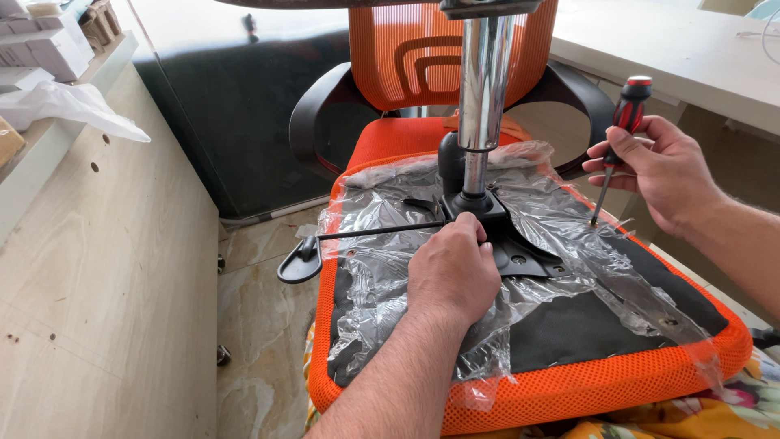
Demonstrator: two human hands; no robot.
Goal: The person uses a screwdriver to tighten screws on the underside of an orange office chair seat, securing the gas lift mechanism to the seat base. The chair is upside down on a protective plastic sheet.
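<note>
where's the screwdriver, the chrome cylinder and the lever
screwdriver (626, 114), head view, on its red and black handle
chrome cylinder (483, 81), head view, on the wide upper tube
lever (299, 265), head view, on its black paddle end

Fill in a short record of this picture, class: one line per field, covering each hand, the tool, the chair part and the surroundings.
Left hand: the left hand presses on the black metal tilt plate beside the chrome gas cylinder.
Right hand: the right hand grips the red-and-black-handled screwdriver, tip down at the seat's edge.
Chair part: upturned orange mesh seat, underside wrapped in crinkled clear plastic film.
Lever: black rod with paddle end points left.
Surroundings: pale plywood panel, marbled floor tiles.
</note>
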